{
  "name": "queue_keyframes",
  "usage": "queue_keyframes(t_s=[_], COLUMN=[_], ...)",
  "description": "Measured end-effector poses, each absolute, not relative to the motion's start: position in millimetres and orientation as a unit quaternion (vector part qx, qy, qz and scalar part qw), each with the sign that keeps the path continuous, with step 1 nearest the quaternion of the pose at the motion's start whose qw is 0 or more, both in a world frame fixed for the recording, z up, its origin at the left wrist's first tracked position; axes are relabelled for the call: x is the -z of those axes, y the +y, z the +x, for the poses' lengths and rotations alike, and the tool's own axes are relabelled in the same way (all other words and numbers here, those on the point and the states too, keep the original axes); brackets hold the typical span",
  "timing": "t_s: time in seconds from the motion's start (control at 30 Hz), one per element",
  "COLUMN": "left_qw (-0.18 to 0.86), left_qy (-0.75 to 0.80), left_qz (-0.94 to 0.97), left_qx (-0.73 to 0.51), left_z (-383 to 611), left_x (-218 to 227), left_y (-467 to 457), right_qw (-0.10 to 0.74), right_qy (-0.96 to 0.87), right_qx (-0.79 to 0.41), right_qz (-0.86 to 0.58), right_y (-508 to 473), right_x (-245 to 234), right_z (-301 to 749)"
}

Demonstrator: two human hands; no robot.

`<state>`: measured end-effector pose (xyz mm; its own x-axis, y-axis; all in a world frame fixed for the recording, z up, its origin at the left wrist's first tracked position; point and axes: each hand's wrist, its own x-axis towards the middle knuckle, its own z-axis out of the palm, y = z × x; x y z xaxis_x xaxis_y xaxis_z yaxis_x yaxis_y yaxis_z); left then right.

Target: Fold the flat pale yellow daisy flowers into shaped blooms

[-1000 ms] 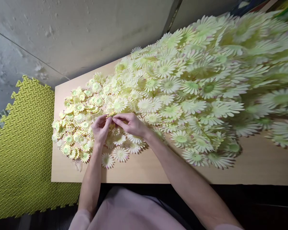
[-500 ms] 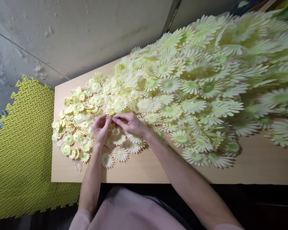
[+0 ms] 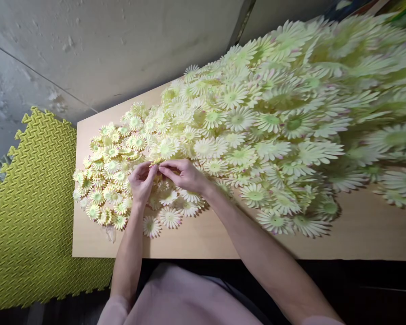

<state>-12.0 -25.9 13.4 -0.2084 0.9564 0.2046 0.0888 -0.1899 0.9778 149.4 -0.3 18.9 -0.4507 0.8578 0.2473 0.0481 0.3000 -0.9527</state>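
Observation:
My left hand (image 3: 142,183) and my right hand (image 3: 184,175) meet fingertip to fingertip over the near side of the flowers. Between their pinched fingers is a small yellow flower piece (image 3: 157,160), mostly hidden by the fingers. Around and under both hands lie loose artificial flower heads, pale yellow-white with green centres. Smaller flower heads (image 3: 111,167) heap up left of my left hand, while a larger pile of wide-petalled flower heads (image 3: 237,119) spreads to the right. Just below my hands, a single flower head (image 3: 171,217) lies face up on the wood.
The flowers cover much of a light wooden table (image 3: 196,241). A small clear plastic piece (image 3: 110,234) lies by its front left. Yellow foam mats (image 3: 37,212) stand at the left, and a stained grey wall (image 3: 122,45) runs behind.

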Motion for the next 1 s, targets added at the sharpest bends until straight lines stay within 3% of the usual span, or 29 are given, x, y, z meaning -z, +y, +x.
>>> queue_keyframes(t_s=[0.53,0.77,1.0], left_qw=[0.391,0.282,0.482], left_qy=[0.495,0.562,0.513], left_qz=[0.539,0.528,0.324], left_qx=[-0.559,-0.570,-0.632], left_z=[-12.7,-9.2,-11.5], left_x=[-10.4,-13.6,-11.6], left_y=[-26.8,-27.6,-22.9], right_qw=[0.428,0.448,0.455], right_qy=[-0.693,-0.709,-0.679], right_qx=[-0.462,-0.420,-0.462], right_qz=[-0.351,-0.346,-0.343], right_y=[0.4,-0.2,-0.5], right_x=[-15.1,-19.4,-20.8], right_z=[148.8,148.1,149.1])
